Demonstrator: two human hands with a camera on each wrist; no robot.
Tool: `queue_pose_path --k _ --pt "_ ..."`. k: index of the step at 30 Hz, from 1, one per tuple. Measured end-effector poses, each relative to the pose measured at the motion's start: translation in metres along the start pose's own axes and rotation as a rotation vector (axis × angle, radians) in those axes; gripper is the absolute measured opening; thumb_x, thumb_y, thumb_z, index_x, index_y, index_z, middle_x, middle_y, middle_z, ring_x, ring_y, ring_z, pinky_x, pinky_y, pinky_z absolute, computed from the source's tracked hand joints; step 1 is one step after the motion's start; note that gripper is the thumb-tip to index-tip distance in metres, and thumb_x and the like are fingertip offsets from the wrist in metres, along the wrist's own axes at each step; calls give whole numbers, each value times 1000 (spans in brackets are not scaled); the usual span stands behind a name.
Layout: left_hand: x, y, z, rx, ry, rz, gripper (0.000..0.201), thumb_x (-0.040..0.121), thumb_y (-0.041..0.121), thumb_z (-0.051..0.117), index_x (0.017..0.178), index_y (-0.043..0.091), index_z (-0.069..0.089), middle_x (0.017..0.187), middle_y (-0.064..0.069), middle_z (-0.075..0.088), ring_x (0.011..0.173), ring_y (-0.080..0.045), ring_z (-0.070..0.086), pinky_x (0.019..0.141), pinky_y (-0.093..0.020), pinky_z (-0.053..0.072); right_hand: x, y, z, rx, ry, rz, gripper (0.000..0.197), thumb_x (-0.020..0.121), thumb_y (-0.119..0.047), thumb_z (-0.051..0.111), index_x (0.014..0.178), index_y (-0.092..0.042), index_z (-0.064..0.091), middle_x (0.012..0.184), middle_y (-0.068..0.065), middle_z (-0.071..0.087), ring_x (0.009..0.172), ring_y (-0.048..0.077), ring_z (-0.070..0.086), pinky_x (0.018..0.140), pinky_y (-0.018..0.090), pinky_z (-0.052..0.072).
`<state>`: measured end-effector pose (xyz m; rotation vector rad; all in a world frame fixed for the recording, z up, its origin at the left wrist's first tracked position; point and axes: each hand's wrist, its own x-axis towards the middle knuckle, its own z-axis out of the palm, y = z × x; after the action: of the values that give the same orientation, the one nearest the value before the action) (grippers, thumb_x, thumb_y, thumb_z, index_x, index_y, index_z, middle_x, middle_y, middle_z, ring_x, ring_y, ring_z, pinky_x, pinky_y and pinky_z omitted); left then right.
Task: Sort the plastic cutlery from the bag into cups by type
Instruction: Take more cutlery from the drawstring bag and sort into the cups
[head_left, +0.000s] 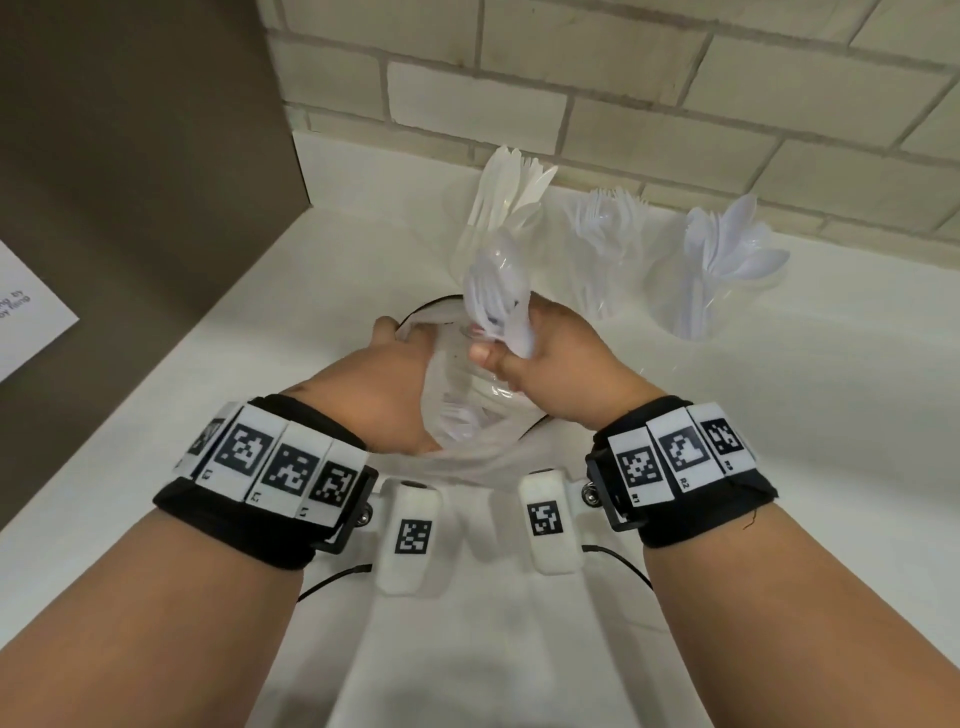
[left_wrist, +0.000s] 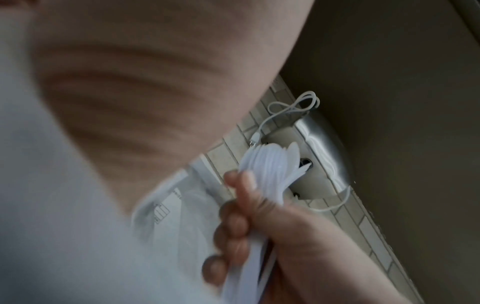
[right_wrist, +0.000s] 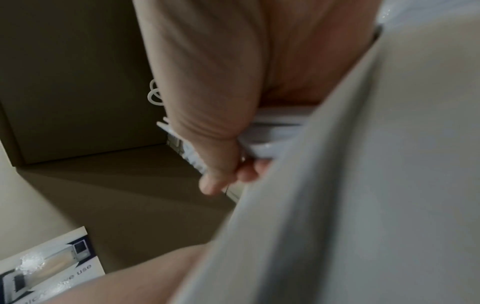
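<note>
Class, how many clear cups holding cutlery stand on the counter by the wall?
3, in a row by the tiled wall: knife cup leftmost, fork cup in the middle, spoon cup rightmost. None appears hidden.

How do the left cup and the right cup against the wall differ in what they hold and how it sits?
The left cup holds long, narrow knives that stand tall and lean right; the right cup holds spoons whose rounded bowls fan out to the right. The left cup is partly hidden behind the bundle in the right hand; the right cup stands in full view. Both are clear plastic cups on the white counter, filled with white cutlery, handles down.
</note>
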<state>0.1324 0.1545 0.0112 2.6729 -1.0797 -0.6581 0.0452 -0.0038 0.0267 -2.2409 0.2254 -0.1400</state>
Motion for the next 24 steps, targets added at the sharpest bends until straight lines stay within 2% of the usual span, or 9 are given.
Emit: queue_pose_path --k 3,7,9,11,13,15,17,20,24 --pt "-1 6 4 21 -17 -18 118 44 47 88 139 29 19 124 -4 25 96 -29 61 88 -43 54 0 -7 3 209 244 -34 28 86 -28 69 108 -15 58 84 -14 60 70 3 56 76 24 49" --pt "-2 10 5 36 0 -26 115 50 45 87 141 27 19 124 -6 26 92 -27 60 87 -41 54 3 -1 10 345 395 -10 38 78 -39 75 98 -10 62 79 -8 63 81 17 63 88 37 52" --pt "-2 11 5 41 -1 -20 112 54 47 85 143 28 19 124 -6 28 86 -24 57 84 -37 54 4 7 17 367 358 44 57 68 -47 78 105 -8 61 85 -4 65 88 21 66 87 36 53" --pt "-2 10 3 29 8 7 108 56 52 81 143 29 21 124 -5 30 84 -22 55 84 -34 52 4 15 22 322 275 104 45 69 -32 82 103 -13 60 84 -7 64 84 14 64 83 29 51" --pt "-1 6 0 -10 -1 26 103 58 56 79 144 32 25 132 -5 28 100 -23 56 91 -32 49 4 21 24 245 205 140 34 72 -17 82 100 -16 61 80 -7 64 78 11 63 80 28 51" --pt "-3 4 -4 -78 22 48 93 60 56 79 139 36 36 147 -6 19 131 -20 40 100 -26 39 3 23 24 232 195 167 32 72 -16 82 98 -15 63 83 -3 68 82 16 66 82 34 55" --pt "-5 5 -10 -164 165 99 74 61 51 81 125 34 47 153 -4 13 139 -14 29 95 -19 33 3 23 23 265 207 171 27 74 -17 80 96 -13 65 82 -1 69 82 19 68 84 42 56" --pt "-6 14 -22 -364 380 254 81 65 34 83 131 31 36 151 2 17 137 -8 27 97 -17 29 3 21 24 290 219 142 31 73 -22 79 101 -14 65 91 3 72 87 21 69 85 47 55" --pt "1 27 -25 -440 290 425 103 74 14 78 150 37 12 155 9 23 137 -7 34 111 -23 31 0 20 27 252 105 137 39 71 -13 80 97 -27 55 94 -4 67 92 16 65 79 32 54"
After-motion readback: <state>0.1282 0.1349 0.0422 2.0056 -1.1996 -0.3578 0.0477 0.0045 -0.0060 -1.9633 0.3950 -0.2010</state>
